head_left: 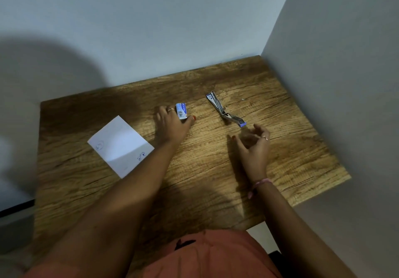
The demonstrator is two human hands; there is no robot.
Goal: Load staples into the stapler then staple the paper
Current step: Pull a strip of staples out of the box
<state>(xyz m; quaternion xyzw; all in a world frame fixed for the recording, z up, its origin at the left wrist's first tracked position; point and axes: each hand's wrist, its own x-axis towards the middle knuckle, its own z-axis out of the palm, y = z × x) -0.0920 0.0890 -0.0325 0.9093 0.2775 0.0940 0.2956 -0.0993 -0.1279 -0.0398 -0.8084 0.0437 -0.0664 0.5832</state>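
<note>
My left hand (170, 124) reaches toward the far edge of the wooden table (302, 148) and grasps the small box of staples (181, 110) — thumb at its near end, fingers curled along its left side, a ring showing on one finger. The box lies on the tabletop near the middle of the far edge. My right hand (253, 142) hovers just above the table with fingers loosely curled and relaxed, holding nothing; a ring sits on one finger and a pink thread band circles the wrist. Just beyond its fingertips lies the stapler (224, 112), swung fully open so that its metal arms stretch flat in a long line running from the far edge toward the right hand — the blue-tipped end nearest my fingers, not touching them. The sheet of paper (121, 146), white with small blue pen marks, lies flat near the table's left edge, well apart from the stapler.
</note>
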